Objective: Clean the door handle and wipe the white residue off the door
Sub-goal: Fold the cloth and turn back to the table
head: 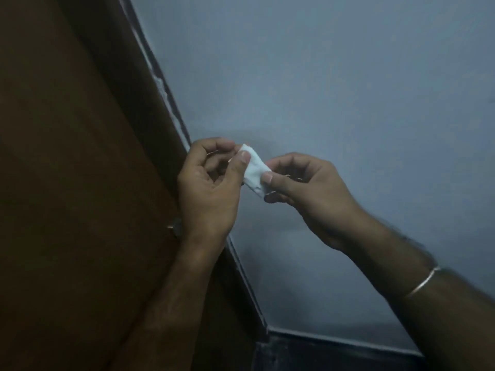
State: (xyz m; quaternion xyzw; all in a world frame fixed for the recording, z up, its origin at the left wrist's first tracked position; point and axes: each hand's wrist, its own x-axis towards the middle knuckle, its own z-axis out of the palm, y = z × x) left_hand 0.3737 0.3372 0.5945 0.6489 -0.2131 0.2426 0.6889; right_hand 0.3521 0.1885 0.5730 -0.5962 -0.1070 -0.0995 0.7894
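Left hand (207,183) and right hand (308,191) each pinch an end of one small white cloth (254,170), held beside the brown door (67,183); door handle (175,228) mostly hidden behind left wrist; blue wall (321,76) behind.

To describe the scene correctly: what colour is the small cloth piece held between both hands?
White; the small cloth piece shows best in the head view.

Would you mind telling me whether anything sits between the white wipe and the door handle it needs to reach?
Yes: the left hand and wrist cover most of the door handle, leaving only a sliver showing. Both hands pinch the white wipe above it, the right hand at its lower end.
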